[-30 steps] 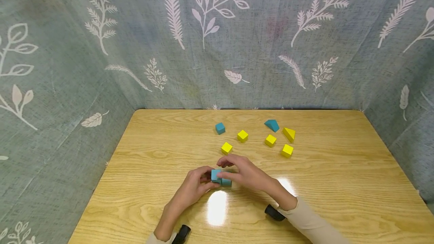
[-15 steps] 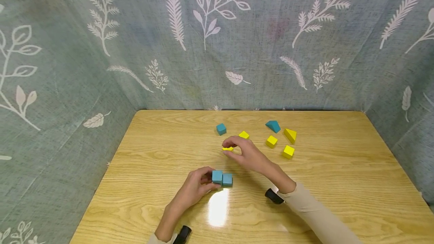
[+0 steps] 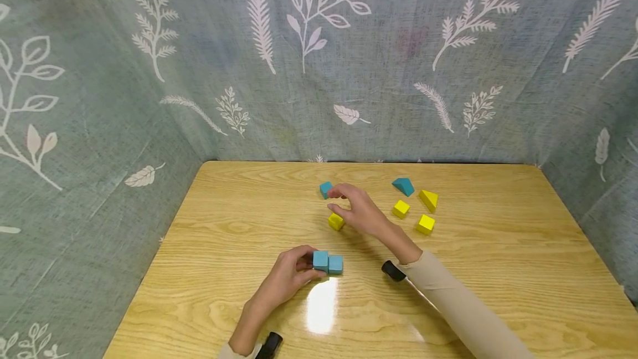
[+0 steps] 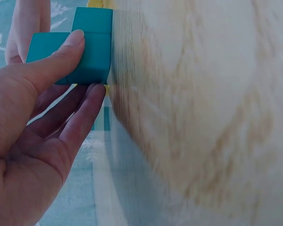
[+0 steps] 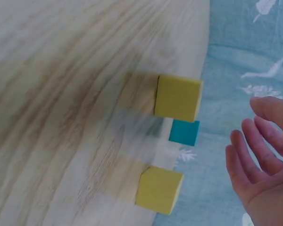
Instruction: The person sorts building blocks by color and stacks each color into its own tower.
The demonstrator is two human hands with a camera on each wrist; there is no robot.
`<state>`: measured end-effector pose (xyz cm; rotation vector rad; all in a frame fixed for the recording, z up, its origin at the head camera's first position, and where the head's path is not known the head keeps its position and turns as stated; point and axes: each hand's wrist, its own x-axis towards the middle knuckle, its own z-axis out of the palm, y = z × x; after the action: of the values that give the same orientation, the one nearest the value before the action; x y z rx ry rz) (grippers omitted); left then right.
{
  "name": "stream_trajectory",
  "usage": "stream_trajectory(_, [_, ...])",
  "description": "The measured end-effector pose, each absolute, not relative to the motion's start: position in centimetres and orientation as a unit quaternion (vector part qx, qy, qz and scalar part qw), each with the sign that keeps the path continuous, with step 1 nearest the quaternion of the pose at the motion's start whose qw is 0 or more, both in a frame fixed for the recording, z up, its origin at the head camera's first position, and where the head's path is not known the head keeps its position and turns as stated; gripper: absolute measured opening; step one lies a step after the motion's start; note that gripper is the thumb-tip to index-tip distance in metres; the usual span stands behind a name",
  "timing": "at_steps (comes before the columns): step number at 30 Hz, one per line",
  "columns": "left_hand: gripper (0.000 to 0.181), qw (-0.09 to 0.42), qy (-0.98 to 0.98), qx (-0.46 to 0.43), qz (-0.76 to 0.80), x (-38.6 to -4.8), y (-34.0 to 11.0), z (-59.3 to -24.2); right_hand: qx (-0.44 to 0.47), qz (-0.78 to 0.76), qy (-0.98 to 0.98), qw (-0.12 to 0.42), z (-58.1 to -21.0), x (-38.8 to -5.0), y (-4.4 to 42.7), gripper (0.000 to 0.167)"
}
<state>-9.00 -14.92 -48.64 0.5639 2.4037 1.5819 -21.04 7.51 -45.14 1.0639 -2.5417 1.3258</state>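
While the left hand [image 3: 286, 277] is clamping its thumb and fingers on a blue stack [image 3: 320, 260] of two cubes, a third cube [image 3: 336, 264] is sitting against the stack's right side on the table [image 3: 224, 226]. Thumb and fingers apart, the right hand [image 3: 363, 213] is hovering near a yellow cube [image 3: 336, 222] and a farther blue cube [image 3: 325, 189].
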Motion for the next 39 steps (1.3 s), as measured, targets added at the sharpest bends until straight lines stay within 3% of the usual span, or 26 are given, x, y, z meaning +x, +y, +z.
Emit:
stream_trajectory(13, [0.031, 0.111, 0.811, 0.184, 0.544, -8.9, -14.8, -48.8, 0.332, 0.411, -0.848, 0.049, -45.9, -23.9, 6.6, 0.032])
stream_trajectory(26, [0.031, 0.110, 0.812, 0.184, 0.544, -8.8, -14.9, -48.9, 0.324, 0.318, -0.891, -0.012, -46.4, -26.1, 6.5, 0.049])
stream_trajectory(34, [0.030, 0.104, 0.807, 0.188, 0.550, -8.8, -14.9, -49.1, 0.333, 0.294, -0.894, -0.059, -47.0, -26.9, 6.4, 0.045])
stream_trajectory(39, [0.031, 0.104, 0.808, 0.187, 0.549, -8.8, -14.9, -49.1, 0.338, 0.301, -0.890, -0.059, -47.4, -27.2, 6.3, 0.043])
